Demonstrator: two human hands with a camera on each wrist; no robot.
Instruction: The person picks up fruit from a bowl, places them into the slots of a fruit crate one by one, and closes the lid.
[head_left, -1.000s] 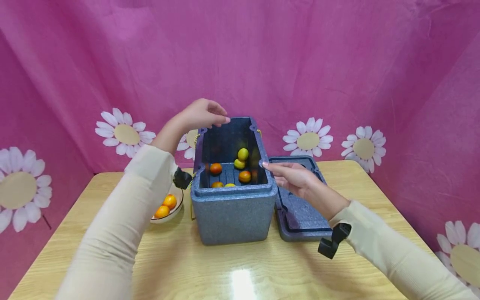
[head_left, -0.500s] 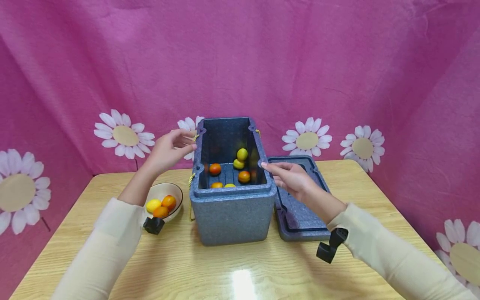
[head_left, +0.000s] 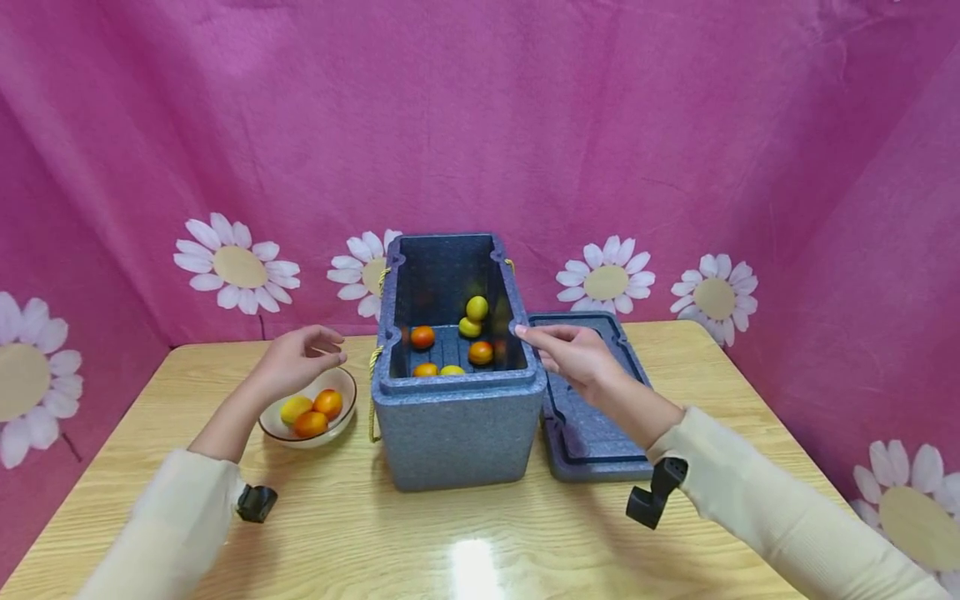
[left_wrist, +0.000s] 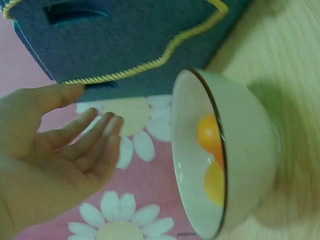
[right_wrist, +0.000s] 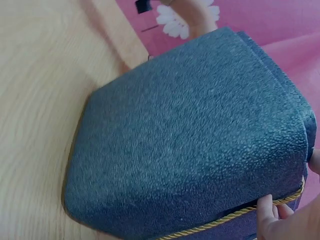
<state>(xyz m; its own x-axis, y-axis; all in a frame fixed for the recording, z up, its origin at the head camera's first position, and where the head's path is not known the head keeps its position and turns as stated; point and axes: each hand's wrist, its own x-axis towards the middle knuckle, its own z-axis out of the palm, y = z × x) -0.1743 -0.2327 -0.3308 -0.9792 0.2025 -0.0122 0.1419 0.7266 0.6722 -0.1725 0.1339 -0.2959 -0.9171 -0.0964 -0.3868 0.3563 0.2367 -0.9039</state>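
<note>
My left hand [head_left: 296, 362] hovers above the back of a white bowl [head_left: 347, 412] with a dark rim, fingers loosely bent and holding nothing. In the bowl lie a yellow fruit [head_left: 296, 409] and two orange fruits [head_left: 327, 403]. The left wrist view shows the same hand [left_wrist: 75, 145] apart from the bowl. My right hand [head_left: 581, 358] grips the right rim of a grey foam box [head_left: 457, 437], thumb at the rim. In the right wrist view its fingers touch the box's side by a yellow rope [right_wrist: 220, 221]. Several yellow and orange-red fruits [head_left: 423, 337] lie inside the box.
A grey foam lid [head_left: 600, 417] lies on the wooden table [head_left: 337, 533] right of the box, partly behind my right hand. Another yellow rope [head_left: 372, 392] hangs on the box's left side. Behind the table hangs a pink curtain [head_left: 450, 125] with daisies.
My left hand has come from above the box's back left, down and left to the bowl, holding nothing visible. My right hand stays at the box's rim. The view has shifted slightly.
</note>
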